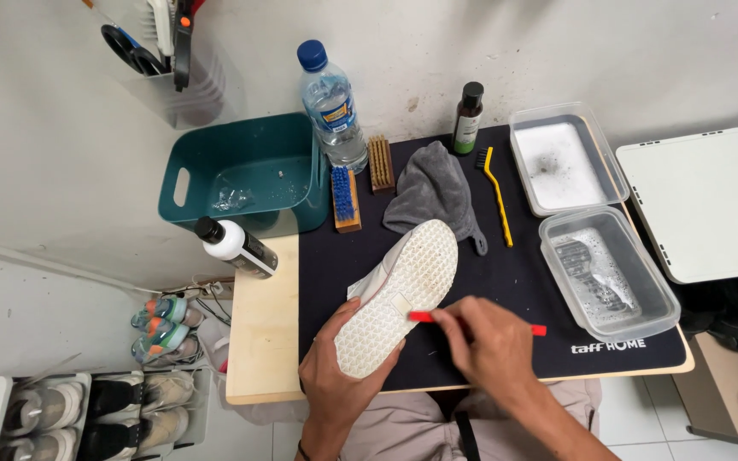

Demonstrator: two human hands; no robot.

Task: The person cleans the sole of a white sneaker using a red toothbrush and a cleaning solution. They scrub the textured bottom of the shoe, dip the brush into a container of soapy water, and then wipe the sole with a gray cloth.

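Note:
My left hand [335,376] holds a white shoe [399,294] from below, sole turned up, over the dark mat [514,273]. My right hand [489,341] grips a thin red-handled brush [538,329], its tip pressed against the sole near the heel. The shoe's toe points toward the grey cloth [433,188] behind it.
On the mat lie a blue-bristled brush [345,196], a tan brush [380,164], a yellow brush [497,192] and a dark bottle [468,118]. Two clear tubs [608,273] [561,158] stand at right. A teal basin [241,171], water bottle [332,107] and white bottle [234,246] are at left.

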